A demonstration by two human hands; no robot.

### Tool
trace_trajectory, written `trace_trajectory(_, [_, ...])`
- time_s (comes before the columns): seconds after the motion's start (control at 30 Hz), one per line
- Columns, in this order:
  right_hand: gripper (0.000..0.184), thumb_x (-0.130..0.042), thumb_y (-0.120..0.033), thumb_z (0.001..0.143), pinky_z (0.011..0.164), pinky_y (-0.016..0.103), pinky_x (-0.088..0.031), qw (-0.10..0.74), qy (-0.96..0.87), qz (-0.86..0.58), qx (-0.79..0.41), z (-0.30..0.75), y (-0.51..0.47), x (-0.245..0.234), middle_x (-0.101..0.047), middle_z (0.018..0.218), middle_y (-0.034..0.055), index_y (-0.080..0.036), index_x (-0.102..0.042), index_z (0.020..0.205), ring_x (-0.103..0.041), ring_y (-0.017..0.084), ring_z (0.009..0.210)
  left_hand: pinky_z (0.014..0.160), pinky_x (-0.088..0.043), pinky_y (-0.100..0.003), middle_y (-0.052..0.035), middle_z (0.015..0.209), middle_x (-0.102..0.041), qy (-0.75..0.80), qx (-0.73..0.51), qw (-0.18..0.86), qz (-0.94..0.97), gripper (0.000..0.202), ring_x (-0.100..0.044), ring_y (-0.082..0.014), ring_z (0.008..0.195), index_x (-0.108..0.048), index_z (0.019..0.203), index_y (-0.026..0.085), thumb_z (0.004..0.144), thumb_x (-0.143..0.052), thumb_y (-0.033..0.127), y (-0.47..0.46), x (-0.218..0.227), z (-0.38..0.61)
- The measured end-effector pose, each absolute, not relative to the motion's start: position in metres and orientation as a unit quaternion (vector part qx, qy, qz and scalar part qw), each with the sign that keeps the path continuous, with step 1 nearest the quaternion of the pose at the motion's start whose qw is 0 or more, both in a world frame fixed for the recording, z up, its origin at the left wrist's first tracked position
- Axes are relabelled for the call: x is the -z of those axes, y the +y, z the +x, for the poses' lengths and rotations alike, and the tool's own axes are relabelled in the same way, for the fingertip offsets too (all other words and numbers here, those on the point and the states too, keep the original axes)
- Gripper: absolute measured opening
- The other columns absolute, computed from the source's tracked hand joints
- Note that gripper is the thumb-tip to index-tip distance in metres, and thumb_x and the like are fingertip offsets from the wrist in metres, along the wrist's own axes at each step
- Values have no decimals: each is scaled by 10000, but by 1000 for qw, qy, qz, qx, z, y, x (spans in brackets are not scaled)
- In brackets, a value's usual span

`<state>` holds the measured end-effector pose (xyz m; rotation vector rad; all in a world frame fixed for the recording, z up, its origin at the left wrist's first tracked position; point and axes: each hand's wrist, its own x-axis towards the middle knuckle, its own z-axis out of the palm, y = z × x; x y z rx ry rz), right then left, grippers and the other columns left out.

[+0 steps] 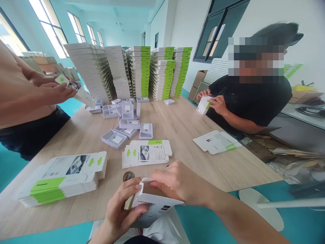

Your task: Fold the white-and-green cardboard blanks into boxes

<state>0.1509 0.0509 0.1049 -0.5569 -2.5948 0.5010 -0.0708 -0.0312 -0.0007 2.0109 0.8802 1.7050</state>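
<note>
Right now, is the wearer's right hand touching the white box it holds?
Touching: the head view shows the right hand pressed against the top of the white box.

Wood table (193,162): flat printed cartons (62,179), white plastic trays (114,139).

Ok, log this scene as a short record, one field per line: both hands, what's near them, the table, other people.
Left hand: grips a white cardboard box from the side.
Right hand: holds the same box's upper edge.
Nearest: flat printed box blanks, green-and-white, on a wooden table.
Table also: white plastic trays.
Behind: tall stacks of boxes.
Others: a person at left and a person at right each handle a box.
</note>
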Motion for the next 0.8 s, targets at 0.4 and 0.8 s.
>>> trace_trajectory(0.4, [380, -434, -329, 1085, 521, 264, -240, 147, -933, -205, -255, 146, 57, -102, -434, 581, -65, -217, -570, 749, -367, 112, 517, 835, -629, -227, -60, 1078, -773, 391, -477, 216, 757, 171, -777, -192, 946, -679, 1185, 275, 1022, -655, 320, -36, -7, -65])
trace_trajectory(0.8, [326, -581, -459, 1051, 646, 281, -492, 215, -881, -330, -261, 158, 30, -100, -817, 1069, 64, -245, -685, 1274, -753, 217, 833, 821, -627, -229, -67, 1142, -745, 414, -436, 184, 778, 321, -766, -193, 949, -651, 1367, 322, 1059, -579, 380, -36, -10, -67])
